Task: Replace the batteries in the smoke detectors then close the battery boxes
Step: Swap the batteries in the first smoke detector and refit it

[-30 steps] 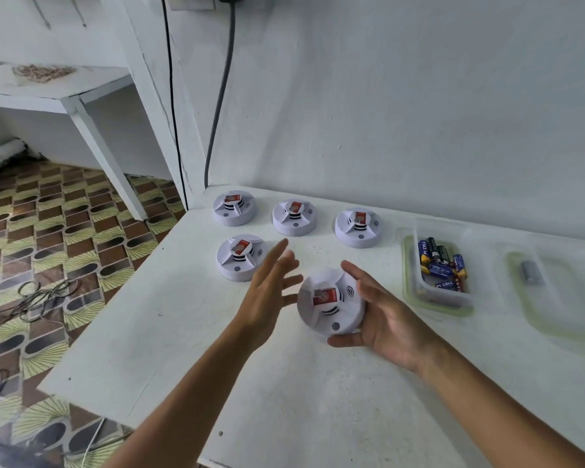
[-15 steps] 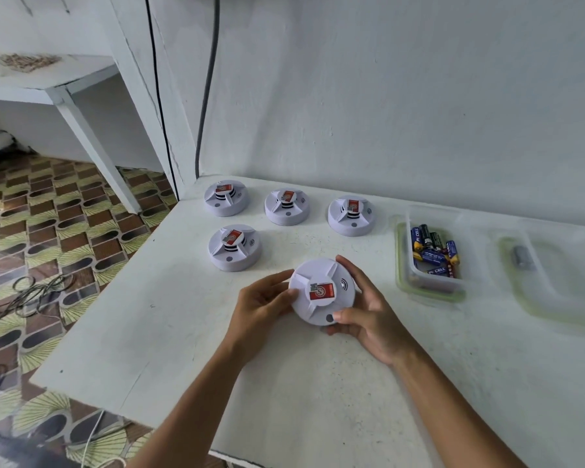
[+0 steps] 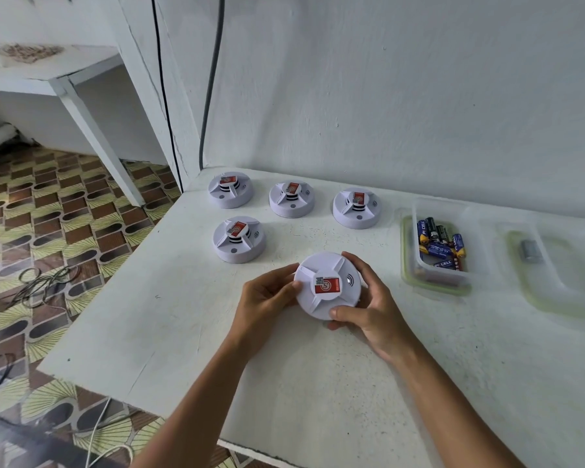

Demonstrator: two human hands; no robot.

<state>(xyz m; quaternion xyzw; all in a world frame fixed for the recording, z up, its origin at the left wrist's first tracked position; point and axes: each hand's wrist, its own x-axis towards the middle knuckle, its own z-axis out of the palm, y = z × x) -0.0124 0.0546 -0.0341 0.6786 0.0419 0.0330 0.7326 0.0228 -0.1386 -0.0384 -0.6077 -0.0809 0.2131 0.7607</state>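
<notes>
A round white smoke detector (image 3: pixel 325 298) with a red label is held just above the white table (image 3: pixel 190 332), face up. My left hand (image 3: pixel 267 295) grips its left edge and my right hand (image 3: pixel 368 305) wraps its right and lower edge. Several more detectors stand behind it: one at the left (image 3: pixel 238 239) and a back row of three (image 3: pixel 230 190), (image 3: pixel 291 199), (image 3: pixel 357 207). A clear container (image 3: pixel 450 278) to the right holds several blue and black batteries (image 3: pixel 439 243).
A second clear container (image 3: pixel 571 292) at the far right holds one grey battery (image 3: pixel 531 250). The wall runs close behind the table. Black cables hang down the corner post. Left of the table's edge is patterned floor with loose wires (image 3: pixel 31 285).
My left hand, open above the table a second ago, has closed on the detector's left edge. Both hands now hold the detector, turned slightly.
</notes>
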